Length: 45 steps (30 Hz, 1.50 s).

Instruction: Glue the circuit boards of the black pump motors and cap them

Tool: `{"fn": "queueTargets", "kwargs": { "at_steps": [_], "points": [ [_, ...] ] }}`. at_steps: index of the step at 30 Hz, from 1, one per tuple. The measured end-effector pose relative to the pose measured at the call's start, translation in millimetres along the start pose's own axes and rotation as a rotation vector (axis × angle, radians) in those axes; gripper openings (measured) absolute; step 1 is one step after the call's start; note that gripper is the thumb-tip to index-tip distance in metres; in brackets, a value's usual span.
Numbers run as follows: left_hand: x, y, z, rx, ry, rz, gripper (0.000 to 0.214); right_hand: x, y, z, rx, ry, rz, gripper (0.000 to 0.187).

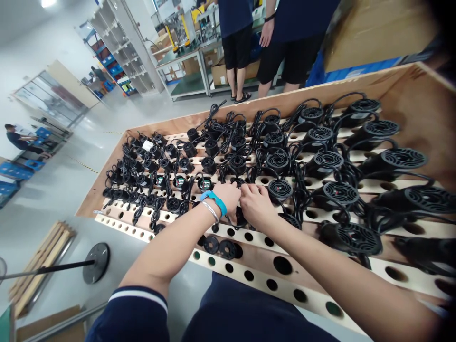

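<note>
My left hand (229, 198), with a blue band and a silver bangle at the wrist, is closed around a black cylindrical unit (241, 216) in the wooden crate. Right beside it, my right hand (255, 203) has its fingers bent against the top of the same unit. Most of that unit is hidden by the two hands. To the right stands a black unit with a slotted round cap (280, 190). On the left, a cylinder without its cap (204, 184) shows green circuitry inside. Two loose black round parts (227, 249) lie in front of my left wrist.
Rows of similar black units with coiled cables fill the wooden crate (107, 183). Pale strips with round holes (249, 274) run lengthwise. Two people (237, 42) stand behind it near a workbench (185, 54). A round black stand base (96, 262) and a wooden pallet (42, 261) are at left.
</note>
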<state>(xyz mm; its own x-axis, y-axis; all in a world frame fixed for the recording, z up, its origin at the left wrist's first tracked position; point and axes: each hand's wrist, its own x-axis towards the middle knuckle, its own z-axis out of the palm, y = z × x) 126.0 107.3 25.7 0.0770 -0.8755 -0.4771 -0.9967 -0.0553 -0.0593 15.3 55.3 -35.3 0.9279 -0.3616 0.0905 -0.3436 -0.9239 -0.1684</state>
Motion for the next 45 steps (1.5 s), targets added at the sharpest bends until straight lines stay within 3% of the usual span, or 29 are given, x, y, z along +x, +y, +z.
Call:
{"fn": "queueTargets", "kwargs": {
  "at_steps": [7, 10, 13, 15, 18, 20, 23, 25, 27, 30, 33, 37, 42, 45],
  "points": [
    [1, 5, -1.4, -0.052, -0.007, -0.036, 0.09, -7, 4, 1, 0.031, 0.093, 0.0, 0.035],
    [1, 4, 1.1, -0.123, 0.034, -0.043, 0.096, -27, 4, 0, 0.062, 0.184, 0.012, 0.044],
    [-17, -4, -2.9, -0.251, 0.13, -0.048, 0.09, -62, 1, 1, 0.126, 0.278, -0.004, 0.041],
    [-47, -15, -7.4, -0.365, 0.297, -0.086, 0.084, -89, -2, 3, 0.247, 0.376, -0.076, 0.038],
    [-115, -32, -1.9, -0.517, 0.68, -0.261, 0.07, -122, -10, 8, 0.458, 0.466, -0.212, 0.035],
    [-164, -32, 19.2, -0.558, 0.839, -0.414, 0.058, -136, -16, 13, 0.539, 0.445, -0.263, 0.038],
    [-219, -7, 77.0, -0.749, 1.089, -0.668, 0.049, -147, -23, 25, 0.635, 0.378, -0.323, 0.037],
    [-236, 18, 121.7, -0.87, 1.086, -0.818, 0.05, -150, -26, 35, 0.674, 0.322, -0.329, 0.036],
    [-240, 42, 160.0, -0.994, 0.997, -0.944, 0.051, -150, -28, 46, 0.681, 0.285, -0.326, 0.036],
    [-231, 58, 193.8, -1.076, 0.904, -1.001, 0.051, -144, -36, 56, 0.657, 0.312, -0.364, 0.032],
    [-212, 48, 202.7, -1.095, 0.855, -0.965, 0.058, -125, -57, 61, 0.644, 0.317, -0.388, 0.029],
    [-183, 12, 201.3, -1.082, 0.799, -0.88, 0.067, -82, -101, 68, 0.669, 0.225, -0.371, 0.034],
    [-159, -23, 198.6, -1.079, 0.7, -0.638, 0.016, -40, -146, 84, 0.695, 0.228, -0.238, 0.033],
    [-157, -40, 189.3, -1.131, 0.644, -0.461, 0.01, -34, -162, 87, 0.743, 0.269, -0.093, 0.028]
  ]
}}
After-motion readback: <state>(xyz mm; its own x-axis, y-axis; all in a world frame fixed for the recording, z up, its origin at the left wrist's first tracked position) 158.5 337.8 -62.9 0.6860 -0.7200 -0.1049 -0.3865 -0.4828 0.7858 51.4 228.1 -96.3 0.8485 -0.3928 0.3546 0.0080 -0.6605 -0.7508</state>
